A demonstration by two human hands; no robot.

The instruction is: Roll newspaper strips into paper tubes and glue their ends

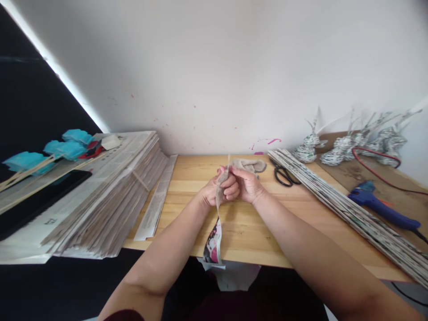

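Left of the scissors (288,176), the left hand (210,191) and right hand (250,183) were both pinched on a paper strip (214,243), its printed tail hanging. Rolling it seemed underway; the next turn probably called for firm, even tension.

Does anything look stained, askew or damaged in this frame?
Yes: the pale wall has bright pink smears near the back edge of the table, right of centre, and small reddish specks further left, like stray paint. The hanging paper strip shows no obvious damage.
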